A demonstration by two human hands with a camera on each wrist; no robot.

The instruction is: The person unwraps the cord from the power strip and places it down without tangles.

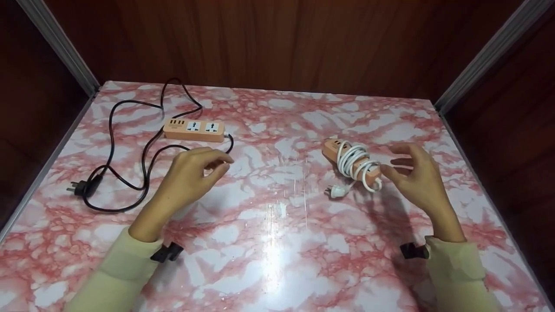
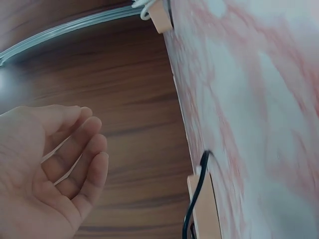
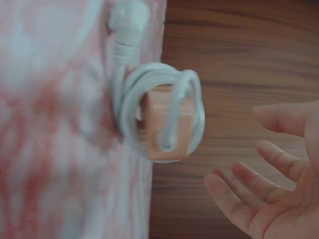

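Note:
An orange power strip [image 1: 195,135] with a loose black cord lies at the left of the table; its black plug [image 1: 80,188] is at the far left. My left hand [image 1: 190,171] hovers just in front of this strip, fingers loosely bent with nothing between them. On the right sits a second orange power strip [image 1: 331,149], wrapped in its white cord [image 1: 353,160], which shows end-on in the right wrist view. Its white plug [image 1: 337,191] points left. Beside its near end is my right hand [image 1: 412,173], fingers spread and holding nothing.
The table top [image 1: 260,208] has a red and white marbled surface. Dark wood panels [image 1: 269,43] rise behind it and at both sides, with metal strips [image 1: 485,52] along the corners. Black cord loops [image 1: 113,130] spread over the left part of the table.

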